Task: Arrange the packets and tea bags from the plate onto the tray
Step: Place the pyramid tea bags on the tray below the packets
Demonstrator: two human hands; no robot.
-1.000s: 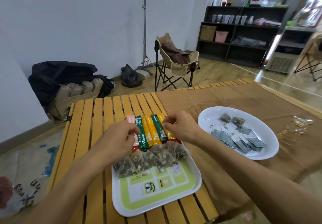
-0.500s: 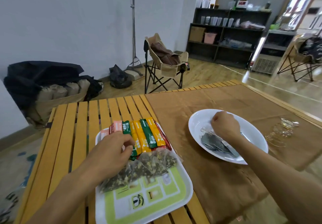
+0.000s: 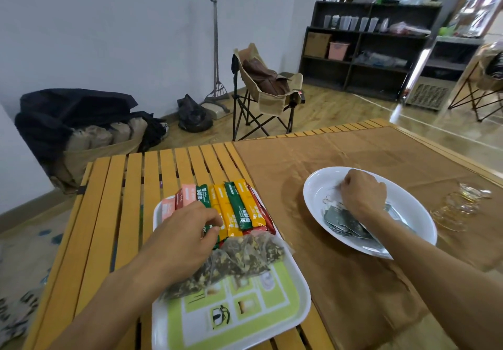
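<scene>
A white tray (image 3: 298,317) with a green printed base lies on the slatted table. Across its far end sits a row of stick packets (image 3: 239,208) in pink, green, yellow and red. In front of them lie several clear tea bags (image 3: 245,257) of dried leaves. My left hand (image 3: 187,235) rests on the tray, its fingers curled onto the lower end of a green stick packet. To the right, a white oval plate (image 3: 315,194) holds several grey-green flat packets (image 3: 343,220). My right hand (image 3: 363,196) is inside the plate, fingers curled down over its contents; what it holds is hidden.
A brown paper sheet (image 3: 353,281) covers the table's right part under the plate. Clear crumpled wrappers (image 3: 462,205) lie right of the plate. Bare yellow slats (image 3: 122,200) stretch left of the tray. A folding chair (image 3: 266,88) stands beyond the table.
My right hand left the stick packets on the tray and moved right into the plate. My left hand stayed on the tray by the packets.
</scene>
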